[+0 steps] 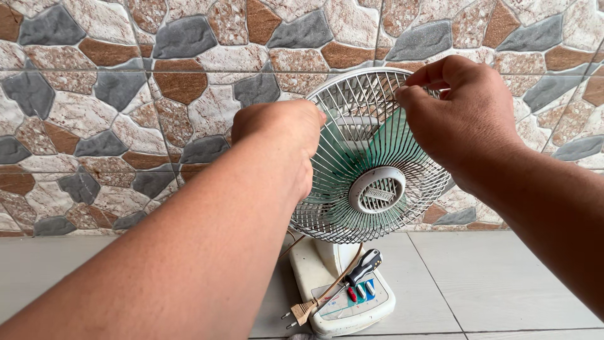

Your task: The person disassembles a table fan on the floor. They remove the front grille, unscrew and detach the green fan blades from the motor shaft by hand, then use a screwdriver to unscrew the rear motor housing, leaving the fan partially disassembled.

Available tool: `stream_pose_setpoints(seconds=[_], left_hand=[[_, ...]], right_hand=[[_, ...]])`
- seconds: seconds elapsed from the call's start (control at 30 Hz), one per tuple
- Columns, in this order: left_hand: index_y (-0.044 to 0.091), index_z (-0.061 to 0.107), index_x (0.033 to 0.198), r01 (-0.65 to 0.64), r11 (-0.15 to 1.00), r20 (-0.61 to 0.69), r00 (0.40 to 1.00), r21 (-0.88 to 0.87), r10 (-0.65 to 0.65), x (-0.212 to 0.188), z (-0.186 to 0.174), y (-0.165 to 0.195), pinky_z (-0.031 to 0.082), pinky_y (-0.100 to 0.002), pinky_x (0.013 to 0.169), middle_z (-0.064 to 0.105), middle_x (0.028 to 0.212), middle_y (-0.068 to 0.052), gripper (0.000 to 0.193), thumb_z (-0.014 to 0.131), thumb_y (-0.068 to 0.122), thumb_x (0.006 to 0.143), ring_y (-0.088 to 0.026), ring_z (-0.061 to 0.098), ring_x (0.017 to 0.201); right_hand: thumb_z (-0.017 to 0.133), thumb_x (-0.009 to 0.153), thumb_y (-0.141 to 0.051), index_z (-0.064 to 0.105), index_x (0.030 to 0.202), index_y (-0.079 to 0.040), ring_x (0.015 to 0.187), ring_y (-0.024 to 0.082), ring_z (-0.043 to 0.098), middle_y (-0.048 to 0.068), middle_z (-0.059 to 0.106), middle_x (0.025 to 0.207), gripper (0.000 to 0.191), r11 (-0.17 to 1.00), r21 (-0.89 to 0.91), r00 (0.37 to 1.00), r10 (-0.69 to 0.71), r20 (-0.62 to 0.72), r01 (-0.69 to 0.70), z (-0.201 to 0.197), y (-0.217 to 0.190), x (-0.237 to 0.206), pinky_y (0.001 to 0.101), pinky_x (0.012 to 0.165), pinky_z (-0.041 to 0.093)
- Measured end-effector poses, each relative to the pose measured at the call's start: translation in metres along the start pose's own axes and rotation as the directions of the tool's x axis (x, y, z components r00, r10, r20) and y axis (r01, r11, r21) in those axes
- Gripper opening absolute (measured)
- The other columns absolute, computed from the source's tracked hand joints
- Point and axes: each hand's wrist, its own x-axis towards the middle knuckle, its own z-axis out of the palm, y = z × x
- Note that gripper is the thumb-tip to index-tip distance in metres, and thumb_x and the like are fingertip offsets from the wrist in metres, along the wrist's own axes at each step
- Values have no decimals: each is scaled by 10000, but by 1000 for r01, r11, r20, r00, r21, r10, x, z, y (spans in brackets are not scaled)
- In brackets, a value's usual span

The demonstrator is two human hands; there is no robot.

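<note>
Round grey badge (377, 190) at centre of white wire fan grille (352, 208) | left hand (280, 135) fisted on grille's left rim | right hand (462, 116) pinching its top wires | black-handled screwdriver (363, 267) on cream fan base (343, 302).

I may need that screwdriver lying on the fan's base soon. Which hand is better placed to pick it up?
Probably the left hand: it grips the grille's left edge, roughly above the screwdriver. The right hand pinches the upper rim, farther away.

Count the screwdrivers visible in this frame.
1. A screwdriver with a black handle lies on the table fan's cream base, beside the coloured buttons and the plug. The arms could hide others.
</note>
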Motion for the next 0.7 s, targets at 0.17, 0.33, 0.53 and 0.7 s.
stream_pose_setpoints(seconds=[0.17, 0.33, 0.53, 0.7], left_hand=[[-43, 683, 1145, 5, 1000, 18, 1000, -17, -5, 3, 1, -1, 580, -419, 880, 729, 1204, -173, 441, 818, 94, 748, -284, 733, 1027], [-35, 671, 1195, 29, 997, 97, 995, -78, -21, 2, -1, -1, 579, -459, 935, 719, 1264, -184, 471, 791, 109, 762, -304, 728, 1112], [2, 589, 1328, 23, 1000, 157, 987, -20, -20, -3, -7, 1, 497, -517, 1052, 599, 1419, -207, 577, 801, 183, 822, -347, 607, 1283], [17, 677, 1253, -42, 997, 188, 982, 69, 28, -2, -12, 4, 519, -545, 982, 652, 1354, -199, 516, 782, 296, 833, -354, 673, 1197]], right_hand=[[683, 926, -184, 750, 1115, -122, 938, 141, 721, 69, 765, 1083, 210, 993, 54, 994, 104, 21, -105, 0, 3, 7, 343, 827, 583], [701, 943, -186, 764, 1134, -108, 907, 152, 698, 70, 740, 1083, 215, 999, 18, 998, 50, 30, -50, 1, 0, 6, 371, 795, 575], [709, 972, -244, 745, 1111, -47, 664, 159, 607, 153, 719, 879, 243, 953, -66, 946, 302, 116, -296, -7, -20, 8, 332, 551, 508], [725, 961, -259, 725, 1113, -42, 634, 111, 588, 128, 680, 859, 265, 918, -27, 908, 394, 141, -395, -11, -33, 3, 259, 490, 479]])
